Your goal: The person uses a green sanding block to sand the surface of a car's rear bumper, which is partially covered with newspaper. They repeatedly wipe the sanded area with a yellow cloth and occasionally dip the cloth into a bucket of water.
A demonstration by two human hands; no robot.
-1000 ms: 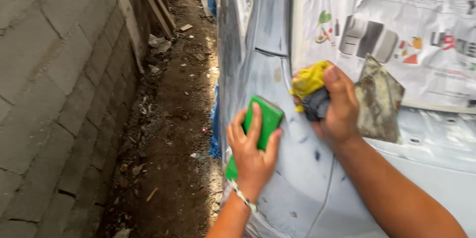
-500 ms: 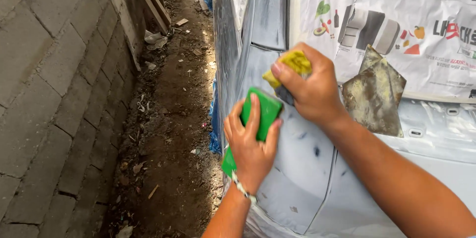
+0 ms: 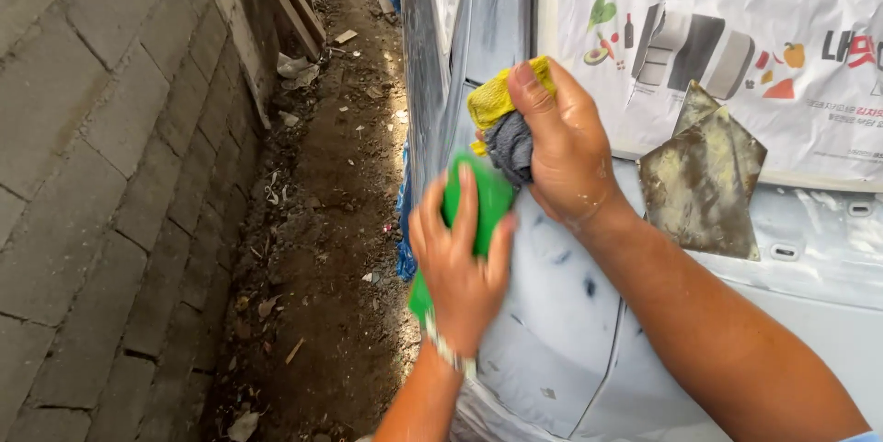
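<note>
My left hand [image 3: 462, 258] presses a green sanding block [image 3: 486, 195] flat against a pale grey primed car body panel [image 3: 561, 313]. The block is partly hidden under my fingers and blurred by motion. My right hand [image 3: 563, 148] crosses just above it, closed on a bunched yellow and grey cloth [image 3: 501, 120] held against the same panel. The two hands almost touch.
Newspaper masking [image 3: 736, 28] covers the car's window area, with a dirty scrap of paper [image 3: 704, 180] stuck below it. A grey block wall [image 3: 101, 166] runs along the left. Between wall and car lies a narrow dirt strip [image 3: 317, 221] with litter and wooden boards [image 3: 294, 0] at the far end.
My right hand with the cloth has moved up and left along the panel. My left hand has slid the green block slightly upward, rubbing the surface.
</note>
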